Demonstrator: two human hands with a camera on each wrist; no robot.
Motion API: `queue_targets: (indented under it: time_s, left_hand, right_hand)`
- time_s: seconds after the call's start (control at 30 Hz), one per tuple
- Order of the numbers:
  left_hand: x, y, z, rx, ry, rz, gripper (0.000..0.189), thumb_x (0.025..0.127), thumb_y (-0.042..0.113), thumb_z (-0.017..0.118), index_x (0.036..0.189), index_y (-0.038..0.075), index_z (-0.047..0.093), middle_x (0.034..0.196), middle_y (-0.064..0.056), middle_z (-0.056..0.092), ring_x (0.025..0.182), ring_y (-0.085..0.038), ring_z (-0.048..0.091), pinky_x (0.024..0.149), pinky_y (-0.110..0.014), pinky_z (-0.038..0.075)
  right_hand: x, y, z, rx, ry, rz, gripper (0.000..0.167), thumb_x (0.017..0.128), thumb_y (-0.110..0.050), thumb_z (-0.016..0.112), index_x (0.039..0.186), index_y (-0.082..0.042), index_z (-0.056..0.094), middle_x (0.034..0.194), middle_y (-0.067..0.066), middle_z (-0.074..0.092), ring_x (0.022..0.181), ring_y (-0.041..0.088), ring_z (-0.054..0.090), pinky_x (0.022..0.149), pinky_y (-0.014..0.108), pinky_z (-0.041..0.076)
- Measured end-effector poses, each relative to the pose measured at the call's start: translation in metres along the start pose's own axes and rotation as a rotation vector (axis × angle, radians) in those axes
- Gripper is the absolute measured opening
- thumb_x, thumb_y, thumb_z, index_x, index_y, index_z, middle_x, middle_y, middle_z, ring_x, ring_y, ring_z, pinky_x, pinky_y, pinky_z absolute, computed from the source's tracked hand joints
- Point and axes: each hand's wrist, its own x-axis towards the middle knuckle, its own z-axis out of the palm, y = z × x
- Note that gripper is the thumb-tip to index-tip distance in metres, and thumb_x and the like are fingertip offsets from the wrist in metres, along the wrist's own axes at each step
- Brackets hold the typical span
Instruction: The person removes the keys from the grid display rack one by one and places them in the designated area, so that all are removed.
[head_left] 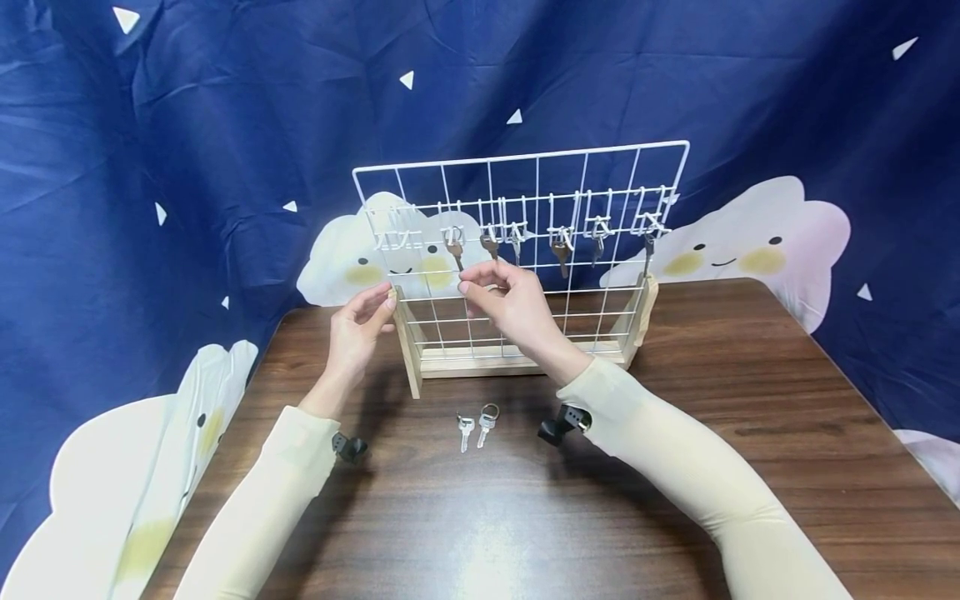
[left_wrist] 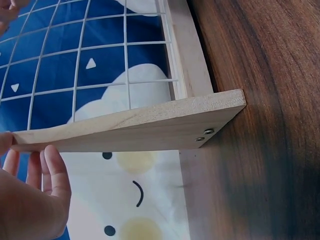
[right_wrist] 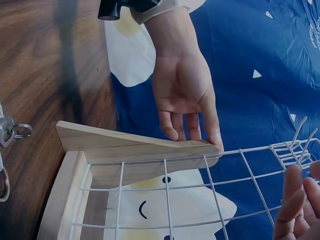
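A white wire grid rack (head_left: 537, 179) stands upright in a wooden base (head_left: 487, 364). My left hand (head_left: 352, 337) grips the upper end of the rack's left wooden side support (left_wrist: 130, 122), thumb on one face and fingers on the other. In front of the grid, my right hand (head_left: 517, 304) has its thumb and forefinger at the lower tip of a brownish key (head_left: 454, 246), apparently pinching it. That key's ring hangs on a hook at the left. The right wrist view shows the right hand's fingertips (right_wrist: 292, 182) only partly, without the key.
Further keys hang along the hook row, including a brown key (head_left: 561, 250) and a dark key (head_left: 648, 250) at the far right. Leftmost hooks (head_left: 397, 240) hold no key. Two silver keys (head_left: 466, 427) with rings lie on the wooden table (head_left: 420, 508) before the rack.
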Motion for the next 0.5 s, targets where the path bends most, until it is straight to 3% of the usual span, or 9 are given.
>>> queue_targets:
  time_s: [0.2, 0.33, 0.5]
  left_hand:
    - [-0.001, 0.001, -0.001, 0.008, -0.006, 0.000, 0.040, 0.094, 0.020, 0.071, 0.131, 0.005, 0.064, 0.133, -0.020, 0.064, 0.101, -0.005, 0.068, 0.085, -0.042, 0.064]
    - [0.000, 0.001, 0.000, 0.016, 0.002, -0.005, 0.040, 0.094, 0.020, 0.071, 0.131, 0.006, 0.064, 0.133, -0.020, 0.064, 0.102, -0.005, 0.068, 0.085, -0.044, 0.064]
    - [0.000, 0.000, 0.000, 0.017, 0.002, -0.017, 0.041, 0.094, 0.021, 0.071, 0.131, 0.005, 0.064, 0.133, -0.021, 0.064, 0.102, -0.005, 0.068, 0.086, -0.041, 0.064]
  right_hand:
    - [0.007, -0.002, 0.002, 0.036, 0.056, -0.005, 0.021, 0.091, -0.017, 0.071, 0.110, -0.008, 0.071, 0.100, 0.012, 0.074, 0.066, 0.025, 0.072, 0.064, 0.031, 0.064]
    - [0.011, -0.004, 0.003, 0.014, 0.075, -0.021, 0.022, 0.092, -0.019, 0.070, 0.111, -0.009, 0.070, 0.103, 0.011, 0.074, 0.068, 0.030, 0.072, 0.060, 0.024, 0.061]
    - [0.014, -0.005, 0.005, 0.006, 0.103, -0.024, 0.023, 0.091, -0.019, 0.071, 0.112, -0.009, 0.070, 0.107, 0.008, 0.074, 0.066, 0.021, 0.071, 0.059, 0.022, 0.058]
